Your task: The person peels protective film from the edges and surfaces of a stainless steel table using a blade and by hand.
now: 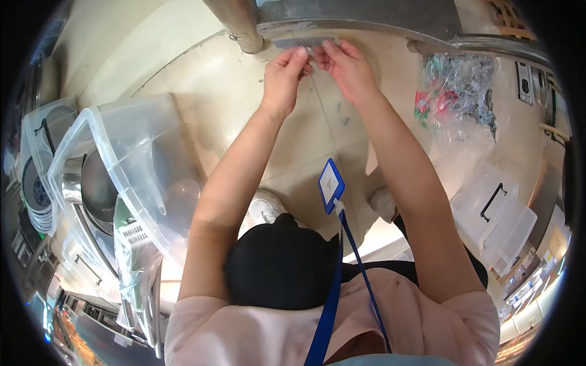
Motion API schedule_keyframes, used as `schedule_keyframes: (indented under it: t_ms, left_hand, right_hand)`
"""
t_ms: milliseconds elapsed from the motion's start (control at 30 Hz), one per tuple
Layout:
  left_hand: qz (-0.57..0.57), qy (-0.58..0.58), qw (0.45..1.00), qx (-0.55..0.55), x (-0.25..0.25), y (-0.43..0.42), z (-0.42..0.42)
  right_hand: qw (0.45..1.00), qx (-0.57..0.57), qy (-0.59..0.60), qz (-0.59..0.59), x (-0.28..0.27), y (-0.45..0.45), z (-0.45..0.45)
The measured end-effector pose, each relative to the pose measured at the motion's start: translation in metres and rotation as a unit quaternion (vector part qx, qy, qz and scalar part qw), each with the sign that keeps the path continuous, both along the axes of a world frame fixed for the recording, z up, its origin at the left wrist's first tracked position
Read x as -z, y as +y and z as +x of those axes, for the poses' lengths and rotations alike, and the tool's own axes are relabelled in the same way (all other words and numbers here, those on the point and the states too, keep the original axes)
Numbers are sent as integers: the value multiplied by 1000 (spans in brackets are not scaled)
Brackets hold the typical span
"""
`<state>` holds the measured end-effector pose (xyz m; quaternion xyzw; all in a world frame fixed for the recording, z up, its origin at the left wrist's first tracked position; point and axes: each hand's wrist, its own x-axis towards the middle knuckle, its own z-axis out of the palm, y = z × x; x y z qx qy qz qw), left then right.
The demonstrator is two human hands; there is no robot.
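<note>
Out in front of me, close to the metal frame, my left hand [285, 78] and my right hand [348, 70] meet with fingertips pinched. A thin grey strip [292, 43] with a ridged-looking lower edge lies at their fingertips. My right thumb overlaps its right end, while the left fingers sit just below its middle. Fingers hide part of the strip, and its exact kind is unclear. Something small and pale shows between the two pinches, too small to name.
A metal leg [241, 27] and dark rail [360, 15] stand beyond my hands. Left is a large clear plastic bin [143, 131] beside pans. Right lie a clear bag of mixed items [458, 91] and a lidded clear box [494, 210]. A blue-cord badge [330, 186] hangs below.
</note>
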<state>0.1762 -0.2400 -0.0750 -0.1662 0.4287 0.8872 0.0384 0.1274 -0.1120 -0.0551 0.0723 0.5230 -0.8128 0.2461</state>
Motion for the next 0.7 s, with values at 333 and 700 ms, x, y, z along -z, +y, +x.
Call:
schedule_keyframes:
  t_ms: [333, 700]
  left_hand:
    - [33, -19, 999, -28, 1, -25, -22]
    - [-99, 23, 995, -6, 7, -29, -29]
  right_hand:
    - [1000, -19, 22, -4, 23, -14, -12]
    - [998, -8, 16, -62, 43, -17, -20]
